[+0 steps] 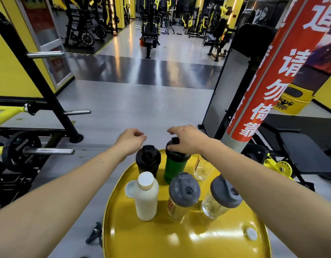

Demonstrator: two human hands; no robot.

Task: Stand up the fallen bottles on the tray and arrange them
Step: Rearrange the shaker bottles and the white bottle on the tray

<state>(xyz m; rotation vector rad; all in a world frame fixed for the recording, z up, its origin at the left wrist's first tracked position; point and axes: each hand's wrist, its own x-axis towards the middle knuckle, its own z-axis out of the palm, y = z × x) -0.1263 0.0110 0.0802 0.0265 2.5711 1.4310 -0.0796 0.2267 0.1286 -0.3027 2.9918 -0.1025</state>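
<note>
Several bottles stand upright on a round yellow tray (pixel 179 239). At the back are a black shaker bottle (pixel 148 162) and a green bottle with a black lid (pixel 174 167). In front stand a white bottle (pixel 146 197), a clear bottle with a grey lid and red label (pixel 181 198), and another clear grey-lidded bottle (pixel 219 198). A lidless clear cup (pixel 201 169) sits behind them. My right hand (pixel 187 139) grips the green bottle's lid from above. My left hand (pixel 131 139) hovers above and behind the black shaker, fingers loosely curled, holding nothing.
A red-and-grey padded pillar (pixel 268 86) leans close on the right. A weight rack with plates and pegs (pixel 21 149) stands at the left. A black bench (pixel 306 151) is at the right. A small white cap (pixel 251 234) lies on the tray; a black clip (pixel 95 235) lies on the floor.
</note>
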